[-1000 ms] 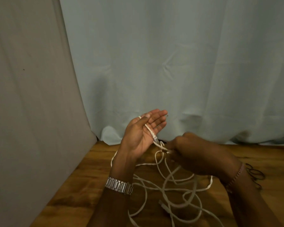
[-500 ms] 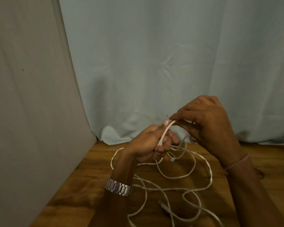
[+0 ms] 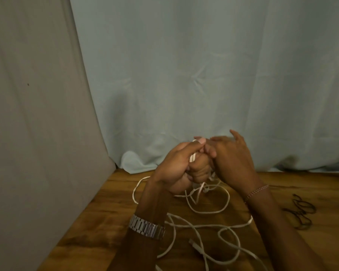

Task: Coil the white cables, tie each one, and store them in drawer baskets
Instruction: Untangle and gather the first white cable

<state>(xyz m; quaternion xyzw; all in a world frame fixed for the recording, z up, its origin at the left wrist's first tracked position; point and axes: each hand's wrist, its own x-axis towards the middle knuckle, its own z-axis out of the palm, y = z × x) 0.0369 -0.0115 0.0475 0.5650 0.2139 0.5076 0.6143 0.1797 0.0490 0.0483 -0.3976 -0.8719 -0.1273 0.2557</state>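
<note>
- Lower than half a second ago, the right hand (image 3: 233, 159) touches the left hand (image 3: 176, 169), fingers loose.
- Black ties (image 3: 301, 214) lie rightward on the surface (image 3: 106, 222).
- Left hand grips the white cable (image 3: 193, 156), loops trailing below.

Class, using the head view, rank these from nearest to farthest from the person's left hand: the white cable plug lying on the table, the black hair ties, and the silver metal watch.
1. Silver metal watch, on the wrist just below the left hand.
2. White cable plug, lower on the wooden table, towards the viewer.
3. Black hair ties, far right on the table.
</note>
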